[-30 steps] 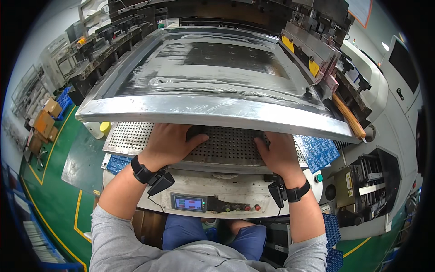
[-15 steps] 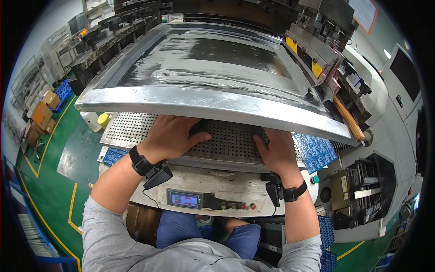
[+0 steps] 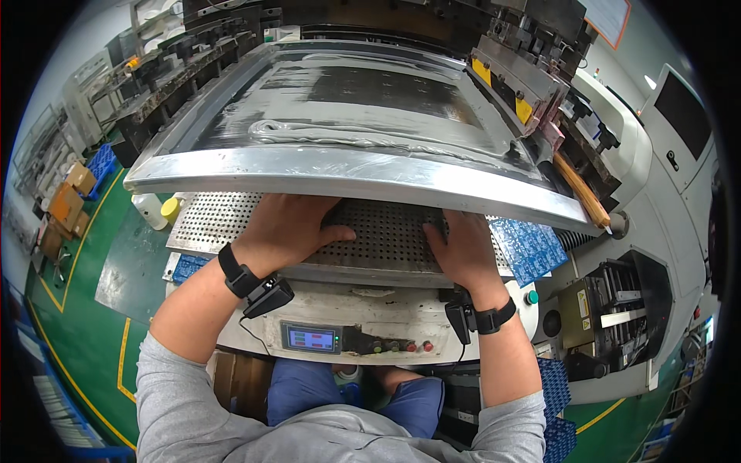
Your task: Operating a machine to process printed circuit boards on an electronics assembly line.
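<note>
Our left hand (image 3: 284,228) and right hand (image 3: 469,251) over the perforated plate (image 3: 386,241), thumbs spread inward, fingers lost under the near edge of the metal frame (image 3: 355,171), grip we cannot tell, open plate between thumbs

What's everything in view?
Framed screen: one, silver, upper centre
Paste: several streaks, grey, on screen
Perforated plate: one, grey, beneath screen
Patterned panels: several, blue, both sides
Display: one, blue, lower centre
Wooden handle: one, brown, right of screen
Bottle: one, white, left of plate
Rounded item: one, yellow, beside bottle
Boxes: several, brown, far left
Crate: one, blue, far left
Floor: one, green, both sides
Machinery: several, white, far right
Wrist straps: two, black, both sides
Sleeves: two, grey, lower edge
Left hand: one, bare, over plate
Right hand: one, bare, over plate
</note>
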Demonstrator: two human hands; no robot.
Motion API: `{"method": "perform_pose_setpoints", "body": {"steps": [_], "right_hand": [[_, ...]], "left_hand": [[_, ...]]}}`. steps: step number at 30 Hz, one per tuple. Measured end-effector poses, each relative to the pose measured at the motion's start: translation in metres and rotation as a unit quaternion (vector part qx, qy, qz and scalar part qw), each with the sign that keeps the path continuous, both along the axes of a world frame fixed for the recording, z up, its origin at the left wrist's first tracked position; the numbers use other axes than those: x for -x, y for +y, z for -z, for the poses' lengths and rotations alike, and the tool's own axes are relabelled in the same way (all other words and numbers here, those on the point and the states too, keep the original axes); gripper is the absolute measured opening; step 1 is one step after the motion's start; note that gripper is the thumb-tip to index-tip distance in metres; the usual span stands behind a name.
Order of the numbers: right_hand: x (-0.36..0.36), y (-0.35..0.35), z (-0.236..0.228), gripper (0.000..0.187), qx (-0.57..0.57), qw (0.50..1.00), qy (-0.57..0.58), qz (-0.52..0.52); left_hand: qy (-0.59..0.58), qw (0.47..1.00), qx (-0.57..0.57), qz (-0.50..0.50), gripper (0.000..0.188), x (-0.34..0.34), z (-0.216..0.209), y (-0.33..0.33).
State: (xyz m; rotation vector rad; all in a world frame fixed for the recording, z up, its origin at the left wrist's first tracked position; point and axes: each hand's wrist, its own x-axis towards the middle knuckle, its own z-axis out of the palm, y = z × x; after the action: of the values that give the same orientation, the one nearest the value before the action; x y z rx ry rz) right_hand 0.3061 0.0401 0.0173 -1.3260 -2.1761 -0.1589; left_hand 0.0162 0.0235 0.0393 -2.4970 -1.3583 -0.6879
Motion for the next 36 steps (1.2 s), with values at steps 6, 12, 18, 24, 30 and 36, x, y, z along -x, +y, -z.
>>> {"method": "perform_pose_setpoints", "body": {"steps": [6,12,18,24,30,36], "right_hand": [[0.001,-0.001,-0.003,0.041,0.002,1.000,-0.016,0.012],[0.000,-0.002,-0.003,0.039,-0.016,1.000,-0.010,0.007],[0.006,-0.012,-0.015,0.038,-0.064,0.998,0.009,-0.007],[0.001,-0.129,0.001,0.038,-0.006,0.987,0.010,-0.163],[-0.080,-0.179,0.058,0.033,0.356,0.933,0.052,-0.026],[-0.217,-0.096,0.115,0.026,0.300,0.839,0.394,0.224]], "left_hand": [[-0.013,1.000,-0.010,-0.004,0.063,0.000,0.009,0.000],[-0.010,1.000,-0.007,-0.026,0.064,0.003,0.018,0.002],[-0.039,0.999,-0.025,-0.014,0.064,0.005,0.004,-0.011],[-0.286,0.947,-0.132,-0.063,0.025,0.072,0.038,-0.085],[-0.394,0.880,-0.137,-0.227,0.008,0.162,0.112,-0.139],[-0.196,0.925,-0.104,-0.308,0.021,0.180,0.106,-0.109]]}}
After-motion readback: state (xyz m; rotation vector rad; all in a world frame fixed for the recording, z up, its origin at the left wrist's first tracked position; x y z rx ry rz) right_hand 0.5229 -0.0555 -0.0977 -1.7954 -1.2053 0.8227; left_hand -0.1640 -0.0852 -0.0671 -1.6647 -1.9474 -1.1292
